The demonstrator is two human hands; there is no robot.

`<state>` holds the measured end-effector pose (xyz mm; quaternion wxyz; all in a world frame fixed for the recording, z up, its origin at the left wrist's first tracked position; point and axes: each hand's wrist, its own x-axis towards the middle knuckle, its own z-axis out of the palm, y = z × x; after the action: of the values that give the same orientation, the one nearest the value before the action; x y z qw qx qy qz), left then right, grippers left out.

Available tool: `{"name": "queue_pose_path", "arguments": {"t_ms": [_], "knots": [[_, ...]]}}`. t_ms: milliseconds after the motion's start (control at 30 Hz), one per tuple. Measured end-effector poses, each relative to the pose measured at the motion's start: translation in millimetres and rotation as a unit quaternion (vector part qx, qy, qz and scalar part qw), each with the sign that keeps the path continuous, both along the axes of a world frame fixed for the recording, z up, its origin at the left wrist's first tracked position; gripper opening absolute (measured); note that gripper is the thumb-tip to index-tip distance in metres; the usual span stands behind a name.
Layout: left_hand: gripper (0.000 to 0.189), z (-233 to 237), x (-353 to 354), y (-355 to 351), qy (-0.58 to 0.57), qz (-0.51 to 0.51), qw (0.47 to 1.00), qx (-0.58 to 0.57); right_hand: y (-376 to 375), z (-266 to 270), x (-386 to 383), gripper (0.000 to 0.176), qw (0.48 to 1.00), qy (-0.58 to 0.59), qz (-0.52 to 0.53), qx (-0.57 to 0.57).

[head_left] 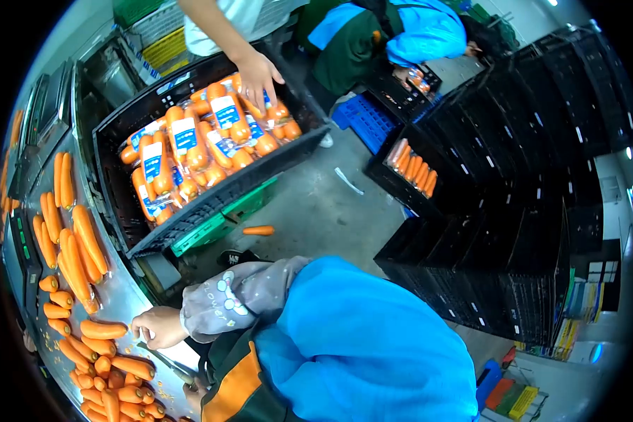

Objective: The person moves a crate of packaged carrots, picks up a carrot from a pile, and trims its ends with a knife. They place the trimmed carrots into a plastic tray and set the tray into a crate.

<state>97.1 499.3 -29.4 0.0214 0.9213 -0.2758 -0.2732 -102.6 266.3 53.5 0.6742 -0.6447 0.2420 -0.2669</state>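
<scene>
My right hand [160, 327], in a grey printed sleeve, rests on the wet metal table [123, 299], its curled fingers at the end of a loose carrot [103, 329]. Only part of my left hand [194, 394] shows, low beside my blue apron. It grips the near end of a thin dark knife [164, 361], whose tip points toward my right hand. Several loose carrots [76, 260] lie along the table.
A black crate of bagged carrots [197, 144] sits on a green crate beyond the table, and another person's hand [258, 77] reaches into it. A second person bends over crates at the back. Tall stacks of black crates [520, 211] stand to the right. One carrot [259, 230] lies on the floor.
</scene>
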Motion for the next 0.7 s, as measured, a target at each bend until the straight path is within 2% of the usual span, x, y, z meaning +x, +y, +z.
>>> {"name": "queue_pose_path", "arguments": {"t_ms": [67,100,133,167,200,233,267,300,367,400,533,700], "knots": [[0.052,8,-16,1,0.000,-0.030,0.999,0.044,18,21,-29,0.027,0.997,-0.057,-0.029,-0.044],[0.055,-25,5,20,-0.036,-0.040,0.998,-0.018,25,33,-45,0.026,0.994,-0.087,-0.025,-0.057],[0.055,-31,6,22,-0.050,-0.050,0.997,-0.037,32,48,-64,0.025,0.990,-0.117,-0.021,-0.070],[0.054,-30,0,20,-0.053,-0.058,0.995,-0.057,37,76,-91,0.021,0.991,-0.130,0.030,-0.017],[0.054,-28,-4,19,-0.058,-0.069,0.993,-0.073,43,90,-106,0.019,0.966,-0.237,0.081,0.054],[0.054,-25,-11,19,-0.061,-0.079,0.991,-0.086,48,118,-134,0.017,0.949,-0.274,0.130,0.087],[0.054,-21,-17,19,-0.062,-0.088,0.989,-0.100,55,142,-160,0.019,0.906,-0.357,0.171,0.150],[0.054,-17,-24,18,-0.067,-0.096,0.987,-0.113,63,169,-189,0.021,0.892,-0.398,0.173,0.131],[0.054,-7,-36,18,-0.067,-0.117,0.981,-0.143,79,207,-225,0.020,0.813,-0.563,0.148,-0.006],[0.054,-2,-43,15,-0.065,-0.131,0.977,-0.157,88,218,-241,0.020,0.792,-0.592,0.141,-0.052],[0.054,24,-80,0,-0.037,-0.194,0.955,-0.219,122,243,-295,0.020,0.782,-0.589,0.114,-0.168],[0.055,52,-155,-45,0.045,-0.306,0.906,-0.290,143,248,-352,0.020,0.792,-0.556,0.044,-0.249]]}}
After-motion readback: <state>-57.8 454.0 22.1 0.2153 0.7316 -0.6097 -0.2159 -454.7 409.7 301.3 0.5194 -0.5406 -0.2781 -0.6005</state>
